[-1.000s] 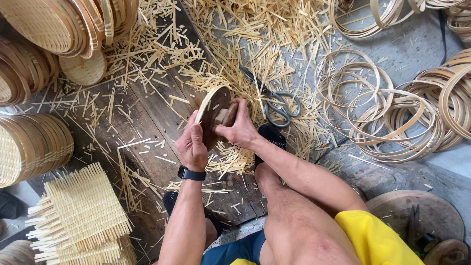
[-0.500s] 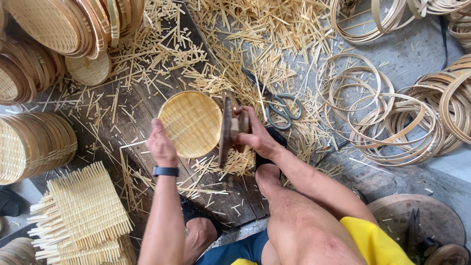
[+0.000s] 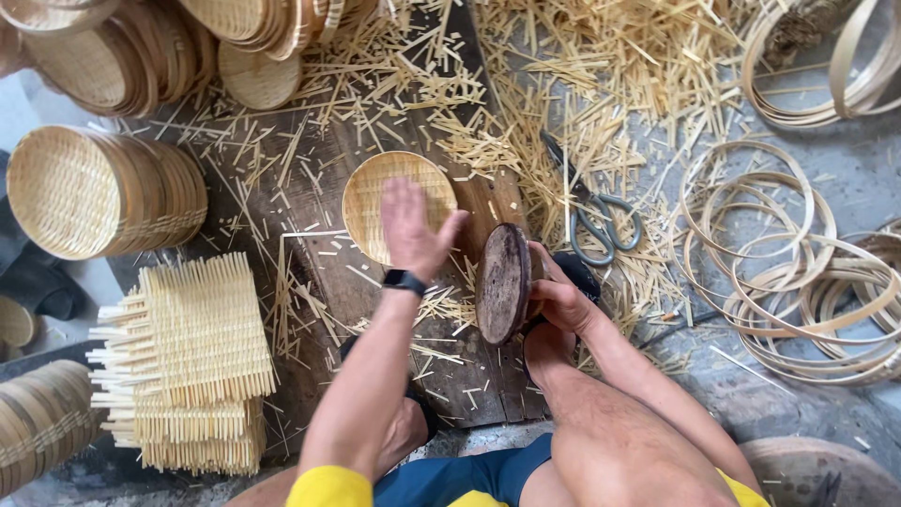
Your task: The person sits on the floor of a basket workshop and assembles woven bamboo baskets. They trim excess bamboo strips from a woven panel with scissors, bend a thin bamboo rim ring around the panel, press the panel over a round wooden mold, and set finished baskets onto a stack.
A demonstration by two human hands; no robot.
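My left hand (image 3: 410,225) lies flat and open on the woven tray (image 3: 398,207), pinning it to the board (image 3: 375,310), while my right hand (image 3: 556,299) grips a wooden disc (image 3: 503,283) on edge.

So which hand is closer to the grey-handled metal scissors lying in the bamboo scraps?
Right. The right hand grips the dark round wooden disc just beside the grey-handled metal scissors; the left hand is farther off, over the round woven bamboo tray.

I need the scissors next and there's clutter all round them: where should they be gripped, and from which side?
Grip the scissors by the two grey loop handles, coming from the near right. They lie flat on bamboo offcuts with the handles pointing toward the person and the blades angled away to the upper left, so the loops are the closest, safest part. The right hand, holding the round wooden disc, is nearest.
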